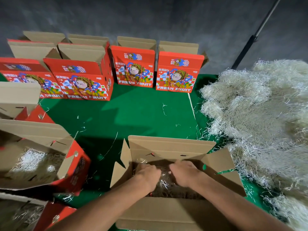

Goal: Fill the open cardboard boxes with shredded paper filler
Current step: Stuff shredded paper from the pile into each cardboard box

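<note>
Both hands down inside the open box point(173, 145) at the green mat's point(141, 114) near edge: left hand point(147, 172) and right hand point(184, 171) w/ fingers curled into shredded paper point(164, 183) (grip blurred). Loose filler pile point(260, 117) lies along the mat's right edge; printed boxes point(133, 67) line the far edge.

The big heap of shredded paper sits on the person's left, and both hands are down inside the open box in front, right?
Not quite. The head view shows the heap of shredded paper on the person's right, not left. The rest holds: the left hand and right hand are both down inside the open box in front.
</note>
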`<state>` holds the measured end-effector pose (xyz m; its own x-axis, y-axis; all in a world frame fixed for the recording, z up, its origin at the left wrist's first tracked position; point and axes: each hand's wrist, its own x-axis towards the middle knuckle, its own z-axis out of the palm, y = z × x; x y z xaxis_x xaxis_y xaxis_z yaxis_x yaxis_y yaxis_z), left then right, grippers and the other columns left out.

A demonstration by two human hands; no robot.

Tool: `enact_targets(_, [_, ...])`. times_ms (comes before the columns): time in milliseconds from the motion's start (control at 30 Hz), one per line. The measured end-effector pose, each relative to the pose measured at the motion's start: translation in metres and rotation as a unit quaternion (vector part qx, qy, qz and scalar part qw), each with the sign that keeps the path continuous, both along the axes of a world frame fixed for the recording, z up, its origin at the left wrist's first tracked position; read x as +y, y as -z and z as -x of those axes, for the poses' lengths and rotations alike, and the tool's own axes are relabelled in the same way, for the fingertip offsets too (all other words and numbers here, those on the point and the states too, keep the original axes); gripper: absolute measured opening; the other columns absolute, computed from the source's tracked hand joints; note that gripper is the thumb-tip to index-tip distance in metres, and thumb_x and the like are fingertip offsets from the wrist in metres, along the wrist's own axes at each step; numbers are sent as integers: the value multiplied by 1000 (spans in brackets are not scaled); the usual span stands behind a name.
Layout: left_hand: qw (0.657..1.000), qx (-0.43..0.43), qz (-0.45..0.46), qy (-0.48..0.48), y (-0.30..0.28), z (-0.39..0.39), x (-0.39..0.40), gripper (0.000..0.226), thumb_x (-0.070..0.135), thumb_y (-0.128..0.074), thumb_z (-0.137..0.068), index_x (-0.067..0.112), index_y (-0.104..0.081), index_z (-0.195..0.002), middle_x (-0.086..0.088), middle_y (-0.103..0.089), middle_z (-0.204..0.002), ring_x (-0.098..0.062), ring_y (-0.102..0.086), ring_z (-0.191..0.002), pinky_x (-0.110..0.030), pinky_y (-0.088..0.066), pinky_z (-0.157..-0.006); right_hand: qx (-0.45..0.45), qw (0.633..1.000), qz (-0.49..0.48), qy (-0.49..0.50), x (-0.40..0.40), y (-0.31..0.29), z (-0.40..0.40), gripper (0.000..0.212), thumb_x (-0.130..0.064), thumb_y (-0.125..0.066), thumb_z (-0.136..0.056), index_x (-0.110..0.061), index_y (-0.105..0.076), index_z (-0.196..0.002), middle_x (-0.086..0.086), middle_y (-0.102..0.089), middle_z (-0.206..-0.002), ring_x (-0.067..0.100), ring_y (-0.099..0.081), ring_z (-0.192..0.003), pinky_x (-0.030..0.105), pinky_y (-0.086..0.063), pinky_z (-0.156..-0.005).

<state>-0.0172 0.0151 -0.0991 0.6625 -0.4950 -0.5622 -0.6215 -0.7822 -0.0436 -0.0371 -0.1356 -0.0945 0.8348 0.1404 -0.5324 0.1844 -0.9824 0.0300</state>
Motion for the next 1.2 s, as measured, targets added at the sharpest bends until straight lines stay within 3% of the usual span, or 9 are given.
enact_targets(133, [998, 40, -46, 2, 16, 0, 8, 36, 10, -57, -93, 6, -59, -129, -17, -53, -138, -33, -44, -133, -49, -35, -112, 87, 985, -127, 77, -1, 4, 3, 17, -12, -56, -96, -12, -64, -112, 7, -67, -109, 24, -63, -95, 33, -49, -81])
enact_targets(267, [987, 101, -123, 9, 27, -1, 19, 49, 1, -49, -92, 10, -50, -140, -11, -6, -165, -36, -5, -150, -62, -13, -117, 169, 975, -76, 121, -11, 21, 12, 39, -35, -64, -94, -18, -60, -129, 6, -62, -130, 26, -58, -118, 36, -46, -101])
enact_targets(367, [991, 79, -108, 10, 19, 1, 17, 45, 10, -55, -95, 14, -53, -139, -9, -23, -160, -34, -22, -145, -57, -26, -114, 125, 984, -25, 123, -17, 26, 12, 36, -20, -56, -100, -12, -55, -135, 11, -58, -138, 29, -56, -124, 37, -43, -104])
enact_targets(533, [997, -64, 6, 38, 7, 5, 11, 24, 14, -64, -91, 12, -65, -115, -8, -69, -110, -25, -64, -105, -40, -50, -92, 13, 998, 57, 24, -1, 13, 8, 34, -1, -53, -93, -7, -62, -125, 17, -63, -124, 35, -61, -116, 45, -50, -98])
enact_targets(700, [998, 40, -29, 40, 15, 4, 14, 40, 7, -51, -96, 3, -54, -136, -15, -34, -153, -32, -24, -143, -52, -24, -117, 67, 996, 22, 59, -4, 29, 9, 34, -10, -51, -100, -6, -58, -134, 19, -59, -133, 34, -57, -123, 40, -46, -100])
enact_targets(833, [991, 102, -81, 17, 28, 5, 17, 44, 6, -47, -97, 3, -48, -141, -14, -22, -159, -36, -14, -146, -58, -22, -117, 100, 989, 11, 110, -21, 48, 28, 29, -25, -58, -97, -13, -64, -123, 13, -65, -124, 32, -62, -112, 32, -48, -83])
enact_targets(967, [985, 116, -130, -6, 20, 6, 9, 54, -1, -48, -93, 9, -43, -146, -9, -4, -165, -39, -1, -149, -70, -7, -114, 175, 978, 71, 93, -10, 42, 18, 43, -26, -59, -98, -12, -53, -139, 12, -55, -140, 33, -53, -128, 45, -45, -105])
enact_targets(1033, [983, 119, -140, -19, 13, 8, 7, 56, 0, -52, -92, 11, -43, -147, -8, -4, -165, -40, -4, -149, -70, -7, -113, 167, 980, 83, 75, -6, 40, 12, 44, -18, -54, -101, -11, -48, -144, 13, -50, -146, 31, -49, -133, 41, -41, -111])
enact_targets(1200, [998, 37, 31, -36, -1, 10, 10, 29, 7, -57, -92, 8, -64, -120, -13, -63, -126, -30, -61, -113, -45, -50, -96, 115, 988, 100, 37, 3, 10, 7, 42, -8, -56, -92, -5, -57, -134, 14, -58, -137, 32, -58, -123, 42, -51, -100])
